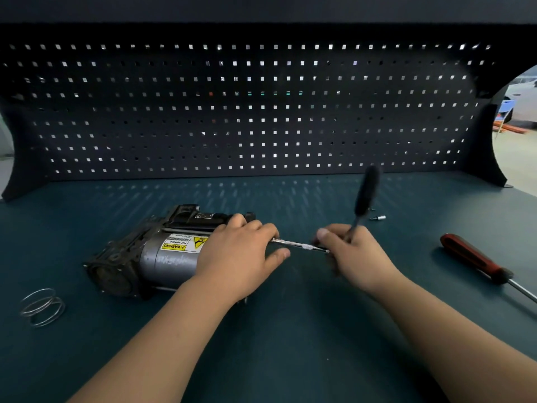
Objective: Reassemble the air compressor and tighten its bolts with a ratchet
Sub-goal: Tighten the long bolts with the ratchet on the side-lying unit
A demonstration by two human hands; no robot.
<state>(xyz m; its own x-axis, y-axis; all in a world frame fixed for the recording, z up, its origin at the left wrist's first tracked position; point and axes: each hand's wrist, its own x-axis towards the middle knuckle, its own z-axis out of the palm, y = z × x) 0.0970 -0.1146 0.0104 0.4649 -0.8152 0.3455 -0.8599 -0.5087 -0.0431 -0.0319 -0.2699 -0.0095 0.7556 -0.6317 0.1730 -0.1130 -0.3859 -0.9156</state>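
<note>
head-camera view down onto a dark teal desk backed by a black pegboard. the air compressor lies on its side left of centre on the desk. its silver motor barrel carries a yellow warning label, and its dark cast head points toward the left.

your left hand lies over the compressor's right end, fingers curled down over it and gripping it, thumb spread out toward you. your right hand is just to the right, apart from the compressor body, fingers closed around the ratchet near its head. the ratchet's black handle sticks up and away from you and is blurred.

a thin chrome extension bar runs level from the right hand to the left hand. its left end meets the left fingertips at the compressor's end; what it engages there is hidden.

a red-handled screwdriver lies on the desk at far right, shaft pointing toward the right edge. a small chrome socket bit lies beyond the right hand. a loose wire spring lies near the left edge, apart from the compressor.
</note>
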